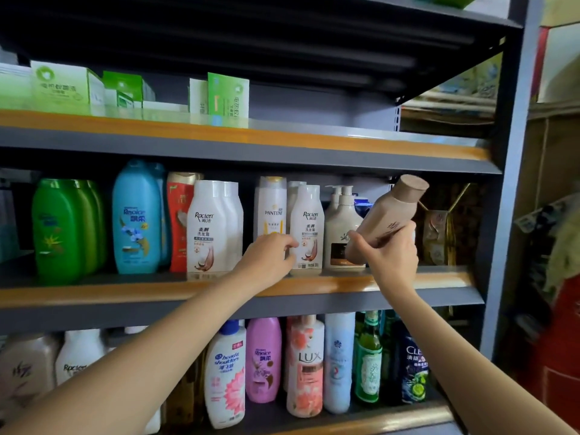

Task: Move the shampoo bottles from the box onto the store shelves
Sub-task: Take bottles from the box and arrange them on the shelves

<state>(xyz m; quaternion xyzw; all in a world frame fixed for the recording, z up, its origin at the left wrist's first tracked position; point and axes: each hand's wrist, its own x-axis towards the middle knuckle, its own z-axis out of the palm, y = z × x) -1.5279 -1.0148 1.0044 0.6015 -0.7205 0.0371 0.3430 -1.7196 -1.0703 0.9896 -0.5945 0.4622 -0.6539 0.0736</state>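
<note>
From the head camera, the right hand [392,255] is gripping a beige bottle [387,216] low around its body, fingers curled round it, and tilting its cap toward one o'clock, in the air just in front of the middle shelf [408,282]. The left hand [270,255] is reaching in at nine o'clock of it, fingertips pinching or nudging the white Raclen bottle [307,230] at its left edge; which, I cannot tell. The risk, as I judge it: the tilted base is hanging just before the cream pump bottle [343,233], so lowering it carelessly could be toppling that one into its neighbours. The gap at three o'clock of the pump bottle is looking narrow. The box is not showing here; the lower shelf [361,419] is carrying a full row.
</note>
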